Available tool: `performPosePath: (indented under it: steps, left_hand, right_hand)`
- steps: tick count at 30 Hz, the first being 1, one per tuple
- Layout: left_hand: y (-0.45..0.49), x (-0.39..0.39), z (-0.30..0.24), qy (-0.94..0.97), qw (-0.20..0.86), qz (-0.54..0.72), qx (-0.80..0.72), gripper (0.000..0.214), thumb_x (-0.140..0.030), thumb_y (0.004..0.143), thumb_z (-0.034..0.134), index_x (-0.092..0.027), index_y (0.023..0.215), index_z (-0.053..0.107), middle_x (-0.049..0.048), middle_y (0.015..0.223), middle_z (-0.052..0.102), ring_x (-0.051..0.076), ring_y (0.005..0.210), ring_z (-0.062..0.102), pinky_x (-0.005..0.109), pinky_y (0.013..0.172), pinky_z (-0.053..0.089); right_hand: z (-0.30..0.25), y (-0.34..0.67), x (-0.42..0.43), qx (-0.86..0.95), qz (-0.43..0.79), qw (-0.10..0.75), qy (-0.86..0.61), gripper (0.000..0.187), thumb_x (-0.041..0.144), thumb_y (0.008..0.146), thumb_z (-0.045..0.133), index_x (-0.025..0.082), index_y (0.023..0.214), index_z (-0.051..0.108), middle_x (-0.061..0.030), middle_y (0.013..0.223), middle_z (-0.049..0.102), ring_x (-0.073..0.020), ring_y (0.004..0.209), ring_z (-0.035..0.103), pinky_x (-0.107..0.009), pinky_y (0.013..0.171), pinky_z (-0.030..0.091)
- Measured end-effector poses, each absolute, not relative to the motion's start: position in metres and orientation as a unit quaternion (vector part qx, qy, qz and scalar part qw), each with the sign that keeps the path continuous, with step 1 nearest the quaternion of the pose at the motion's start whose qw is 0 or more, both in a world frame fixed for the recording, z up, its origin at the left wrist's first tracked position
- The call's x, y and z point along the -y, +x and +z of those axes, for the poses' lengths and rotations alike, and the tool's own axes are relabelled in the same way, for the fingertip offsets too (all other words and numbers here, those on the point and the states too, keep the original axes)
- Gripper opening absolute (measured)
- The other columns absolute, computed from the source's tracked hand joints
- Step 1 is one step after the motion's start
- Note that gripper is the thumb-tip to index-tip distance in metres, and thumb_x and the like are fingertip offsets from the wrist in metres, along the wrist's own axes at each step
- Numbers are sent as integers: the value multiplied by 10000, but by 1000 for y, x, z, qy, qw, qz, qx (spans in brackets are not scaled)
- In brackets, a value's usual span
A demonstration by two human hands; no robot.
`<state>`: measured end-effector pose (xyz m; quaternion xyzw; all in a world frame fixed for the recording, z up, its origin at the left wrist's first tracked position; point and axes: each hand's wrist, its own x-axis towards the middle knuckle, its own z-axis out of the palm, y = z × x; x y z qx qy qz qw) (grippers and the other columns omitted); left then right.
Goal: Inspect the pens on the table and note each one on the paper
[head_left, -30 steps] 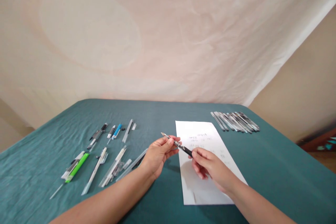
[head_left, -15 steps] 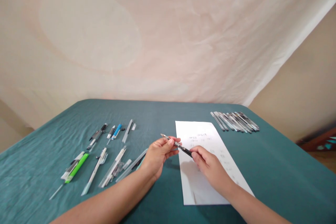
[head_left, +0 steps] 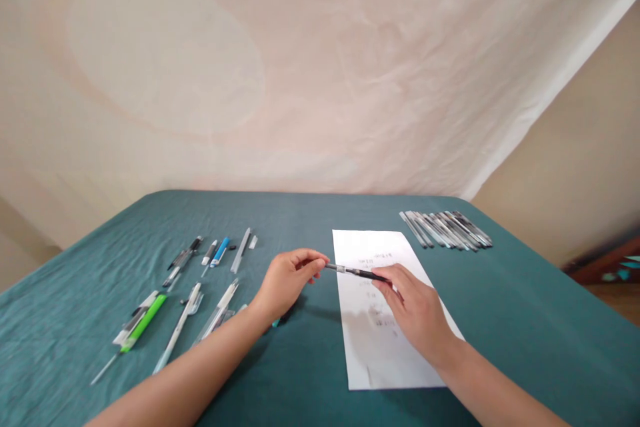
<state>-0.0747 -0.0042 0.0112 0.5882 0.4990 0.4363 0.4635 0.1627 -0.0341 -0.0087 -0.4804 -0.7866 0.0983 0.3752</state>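
Between my two hands a slim pen with a black section and a clear or grey section is held almost level, above the upper part of a white sheet of paper. My left hand pinches its grey left end between thumb and fingers; that tip is hidden. My right hand is closed on the black right end. Faint handwriting shows on the paper, partly covered by my right hand and its shadow.
A row of several pens lies at the back right of the green tablecloth. On the left lie a bright green pen barrel, a blue pen part, a white pen and more loose pen parts.
My left hand has moved left and slid to the pen's end, hiding the tip. My right hand has shifted slightly right and up. The pen is now closer to level.
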Motion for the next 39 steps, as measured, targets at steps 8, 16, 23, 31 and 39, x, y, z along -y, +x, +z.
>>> performPosePath:
  steps: [8, 16, 23, 31, 39]
  left_hand:
    - [-80, 16, 30, 764, 431, 220, -427, 370, -358, 916, 391, -203, 776, 696, -3, 658, 589, 138, 616, 522, 187, 588, 351]
    - [-80, 13, 22, 775, 375, 187, -473, 323, -309, 879, 418, -188, 818, 711, -17, 628, 563, 131, 602, 501, 189, 559, 317]
    - [-79, 13, 22, 778, 349, 168, -495, 326, -301, 868, 416, -177, 794, 708, -20, 623, 574, 127, 597, 507, 198, 559, 322]
    - [-80, 10, 39, 674, 441, 283, -521, 301, -377, 823, 517, -138, 903, 683, -2, 683, 621, 117, 574, 510, 199, 550, 379]
    - [-87, 8, 33, 706, 413, 277, -505, 190, -274, 805, 575, -175, 907, 700, 2, 729, 673, 139, 653, 586, 214, 607, 429]
  right_hand:
    - [-6, 174, 28, 827, -45, 393, -400, 262, 173, 898, 518, 224, 1147, 582, -79, 1035, 646, -198, 975, 605, -329, 852, 495]
    - [-2, 168, 29, 868, -25, 297, -398, 204, 241, 937, 463, 168, 1094, 570, -82, 888, 633, -199, 816, 587, -329, 713, 479]
    - [-6, 164, 28, 860, 11, 296, -415, 192, 266, 955, 423, 192, 1048, 573, -54, 849, 619, -184, 767, 578, -310, 664, 453]
    - [-14, 169, 24, 808, 107, 366, -450, 179, 289, 946, 447, 219, 1055, 571, -40, 927, 636, -162, 818, 592, -276, 716, 452]
    - [-16, 166, 26, 783, 202, 363, -463, 232, 348, 935, 443, 236, 1069, 596, -42, 962, 635, -172, 828, 584, -278, 719, 436]
